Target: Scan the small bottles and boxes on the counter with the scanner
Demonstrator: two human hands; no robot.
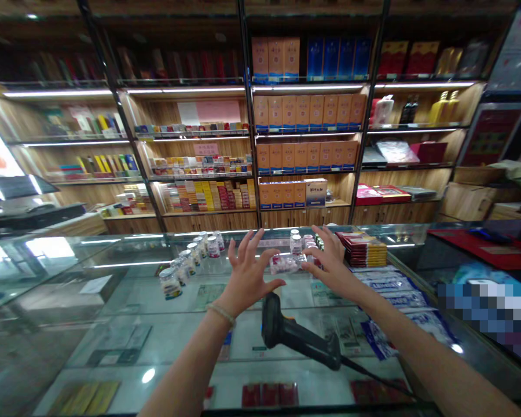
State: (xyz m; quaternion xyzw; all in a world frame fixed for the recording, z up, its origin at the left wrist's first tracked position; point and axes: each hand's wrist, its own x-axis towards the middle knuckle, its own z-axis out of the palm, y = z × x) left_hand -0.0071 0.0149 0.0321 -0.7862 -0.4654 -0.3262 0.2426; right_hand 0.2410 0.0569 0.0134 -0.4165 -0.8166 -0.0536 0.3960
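Observation:
A small clear bottle of pale pink pieces [285, 264] lies on its side just above the glass counter, between my hands. My left hand [248, 272] is open with its fingers spread; the index fingertip comes close to the bottle's base, and whether it touches is unclear. At the other end, the thumb and index finger of my right hand [327, 260] close around the cap. Nearer me, a black barcode scanner [301, 336] rests on the glass, its cable running right. Similar white-capped bottles [295, 246] stand behind the held one, partly hidden by my right hand.
A slanting row of small bottles [193, 255] stands left. On the right are a stack of red and yellow packets [362, 249] and blue-white bags [395, 298]. The glass counter [143, 301] shows goods beneath it. Boxed goods [308, 113] fill the back shelves.

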